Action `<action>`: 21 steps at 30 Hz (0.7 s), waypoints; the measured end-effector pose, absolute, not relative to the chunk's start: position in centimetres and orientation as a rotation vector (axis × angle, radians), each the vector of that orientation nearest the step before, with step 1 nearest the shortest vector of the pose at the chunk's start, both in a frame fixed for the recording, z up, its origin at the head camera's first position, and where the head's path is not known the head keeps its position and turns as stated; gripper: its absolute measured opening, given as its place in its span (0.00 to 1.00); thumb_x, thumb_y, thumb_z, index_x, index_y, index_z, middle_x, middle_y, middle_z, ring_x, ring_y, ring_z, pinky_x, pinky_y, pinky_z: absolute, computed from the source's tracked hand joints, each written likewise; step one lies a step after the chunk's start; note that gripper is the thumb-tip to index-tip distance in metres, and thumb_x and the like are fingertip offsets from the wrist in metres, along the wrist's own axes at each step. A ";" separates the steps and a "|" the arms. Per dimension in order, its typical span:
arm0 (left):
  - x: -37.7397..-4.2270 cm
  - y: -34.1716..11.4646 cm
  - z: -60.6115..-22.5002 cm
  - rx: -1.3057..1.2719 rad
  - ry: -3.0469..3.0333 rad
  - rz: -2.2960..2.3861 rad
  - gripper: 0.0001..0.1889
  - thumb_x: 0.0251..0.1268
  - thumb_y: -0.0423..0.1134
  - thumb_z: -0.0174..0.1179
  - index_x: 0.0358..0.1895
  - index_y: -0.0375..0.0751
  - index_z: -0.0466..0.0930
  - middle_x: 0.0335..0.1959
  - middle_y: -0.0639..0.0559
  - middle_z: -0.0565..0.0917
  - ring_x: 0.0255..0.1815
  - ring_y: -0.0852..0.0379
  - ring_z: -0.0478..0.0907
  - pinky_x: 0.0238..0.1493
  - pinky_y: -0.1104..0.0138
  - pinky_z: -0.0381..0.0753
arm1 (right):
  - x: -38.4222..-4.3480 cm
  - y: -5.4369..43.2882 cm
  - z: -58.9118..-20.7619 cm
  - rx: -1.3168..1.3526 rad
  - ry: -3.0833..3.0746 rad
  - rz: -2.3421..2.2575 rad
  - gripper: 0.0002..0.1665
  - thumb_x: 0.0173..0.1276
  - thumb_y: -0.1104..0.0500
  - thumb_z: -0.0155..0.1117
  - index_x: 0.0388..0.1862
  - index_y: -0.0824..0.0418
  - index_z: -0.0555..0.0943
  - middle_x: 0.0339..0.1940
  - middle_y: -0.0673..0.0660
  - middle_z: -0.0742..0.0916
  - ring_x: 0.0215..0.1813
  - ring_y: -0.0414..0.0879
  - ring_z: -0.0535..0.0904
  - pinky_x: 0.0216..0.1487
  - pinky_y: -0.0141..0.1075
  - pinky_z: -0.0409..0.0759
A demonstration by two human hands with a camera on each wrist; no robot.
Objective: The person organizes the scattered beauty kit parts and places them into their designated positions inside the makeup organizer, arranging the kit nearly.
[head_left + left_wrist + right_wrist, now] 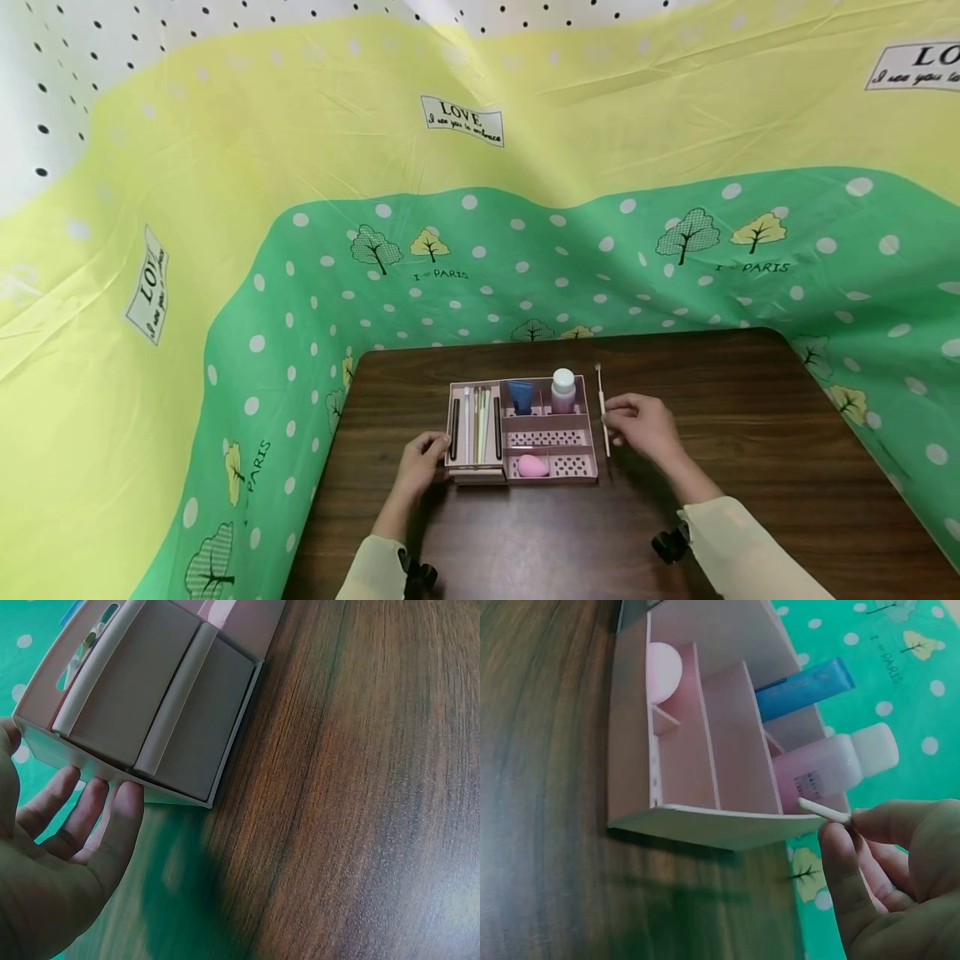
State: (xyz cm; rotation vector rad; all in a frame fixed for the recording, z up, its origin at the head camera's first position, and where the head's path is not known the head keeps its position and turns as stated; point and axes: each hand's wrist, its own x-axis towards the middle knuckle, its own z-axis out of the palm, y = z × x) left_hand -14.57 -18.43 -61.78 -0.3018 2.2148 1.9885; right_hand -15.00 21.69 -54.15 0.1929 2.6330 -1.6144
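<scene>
A pink desk organizer [551, 423] stands on the table. The fingertips of my left hand [422, 458] rest against its left side wall, beside two small drawers [176, 690]. Off its right side, my right hand [640, 425] pinches a thin, pale-handled makeup brush [602, 408] between thumb and fingers. In the head view the brush stands almost lengthwise, its darker tip at the far end. The right wrist view shows the pale handle end [821, 810] poking past the fingertips, near the organizer's wall; the rest is hidden by the hand.
The organizer holds a blue tube [521, 397], a white-capped bottle [563, 390] and a pink makeup sponge [532, 466]. On its left section lie several slim sticks [480, 425] and two dark pencils [454, 429]. A patterned cloth [555, 283] hangs behind the wooden table [517, 533].
</scene>
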 end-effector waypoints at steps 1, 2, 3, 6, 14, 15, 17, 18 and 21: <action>-14.6 -18.4 -61.8 -0.301 2.216 1.988 0.18 0.71 0.45 0.64 0.51 0.31 0.83 0.47 0.42 0.83 0.44 0.51 0.82 0.32 0.58 0.89 | -15.0 21.6 -54.0 0.187 2.639 -1.615 0.15 0.68 0.62 0.69 0.51 0.69 0.84 0.33 0.60 0.90 0.28 0.53 0.87 0.27 0.36 0.86; -14.6 -18.4 -61.8 -0.299 2.216 1.988 0.18 0.71 0.45 0.63 0.51 0.31 0.83 0.47 0.42 0.83 0.44 0.52 0.82 0.32 0.58 0.89 | -15.1 21.5 -53.8 0.186 2.640 -1.623 0.15 0.68 0.62 0.69 0.50 0.69 0.84 0.33 0.61 0.90 0.28 0.53 0.87 0.27 0.36 0.86; -14.5 -18.4 -61.7 -0.294 2.218 1.988 0.19 0.71 0.45 0.63 0.52 0.30 0.83 0.47 0.42 0.83 0.44 0.52 0.82 0.32 0.58 0.89 | -15.1 21.3 -53.6 0.172 2.642 -1.631 0.15 0.68 0.62 0.69 0.50 0.69 0.84 0.34 0.61 0.90 0.28 0.53 0.87 0.28 0.37 0.87; -14.5 -18.5 -61.8 -0.295 2.212 1.984 0.19 0.72 0.45 0.63 0.53 0.31 0.83 0.47 0.42 0.83 0.43 0.53 0.82 0.32 0.58 0.89 | -15.2 20.9 -53.1 0.168 2.628 -1.652 0.15 0.68 0.62 0.70 0.50 0.69 0.84 0.35 0.62 0.90 0.28 0.52 0.87 0.29 0.39 0.88; -14.6 -18.4 -61.9 -0.310 2.201 1.988 0.17 0.72 0.44 0.63 0.52 0.32 0.83 0.47 0.44 0.82 0.45 0.52 0.80 0.33 0.58 0.90 | -15.2 19.5 -51.9 0.140 2.591 -1.668 0.16 0.68 0.62 0.69 0.52 0.68 0.84 0.38 0.62 0.91 0.31 0.55 0.88 0.30 0.39 0.88; -14.6 -18.4 -61.9 -0.312 2.200 1.991 0.17 0.72 0.44 0.63 0.52 0.32 0.83 0.47 0.44 0.82 0.45 0.52 0.80 0.33 0.58 0.90 | -15.2 19.2 -51.7 0.138 2.583 -1.676 0.16 0.68 0.62 0.69 0.52 0.68 0.84 0.38 0.63 0.91 0.31 0.56 0.88 0.30 0.39 0.88; -14.6 -18.4 -61.9 -0.313 2.200 1.994 0.17 0.72 0.44 0.63 0.52 0.32 0.83 0.47 0.44 0.81 0.45 0.52 0.79 0.33 0.58 0.90 | -15.2 18.8 -51.5 0.131 2.569 -1.692 0.15 0.68 0.62 0.69 0.51 0.68 0.84 0.38 0.62 0.91 0.31 0.58 0.88 0.29 0.38 0.88; -14.6 -18.4 -61.9 -0.314 2.201 1.992 0.18 0.72 0.44 0.63 0.52 0.31 0.83 0.47 0.44 0.82 0.44 0.52 0.79 0.33 0.58 0.90 | -15.2 18.6 -51.4 0.128 2.566 -1.697 0.14 0.68 0.62 0.69 0.51 0.68 0.85 0.38 0.62 0.91 0.31 0.57 0.88 0.28 0.37 0.87; -14.6 -18.4 -62.0 -0.317 2.205 1.986 0.18 0.72 0.44 0.63 0.52 0.31 0.83 0.46 0.44 0.82 0.43 0.53 0.80 0.33 0.58 0.90 | -15.1 17.9 -51.1 0.116 2.547 -1.711 0.14 0.68 0.63 0.69 0.51 0.68 0.85 0.39 0.63 0.90 0.30 0.55 0.88 0.29 0.39 0.88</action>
